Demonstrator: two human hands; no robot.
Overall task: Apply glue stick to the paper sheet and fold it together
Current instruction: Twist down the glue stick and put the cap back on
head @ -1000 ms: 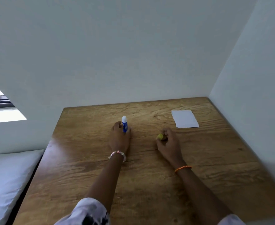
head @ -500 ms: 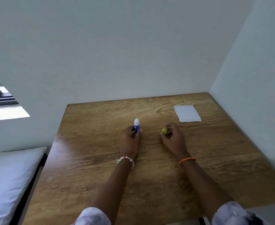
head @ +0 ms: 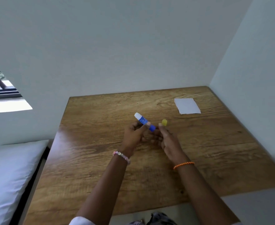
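A blue glue stick point(head: 144, 121) with its white glue end uncovered is gripped in my left hand point(head: 133, 137). It is tilted, with the white end pointing up and to the left. My right hand point(head: 168, 141) is close beside it and pinches the small yellow cap point(head: 164, 122) at its fingertips, just right of the stick's lower end. Both hands hover over the middle of the wooden table point(head: 101, 159). The white paper sheet point(head: 187, 106) lies flat at the far right of the table, away from both hands.
Walls close off the table at the back and on the right. A white pillow point(head: 8, 176) lies on a bed to the left of the table. A window point(head: 0, 88) is at the far left.
Both hands have lifted off the table and come together. The glue stick has gone from upright on the table to tilted in the air. The cap has stayed in my right hand.
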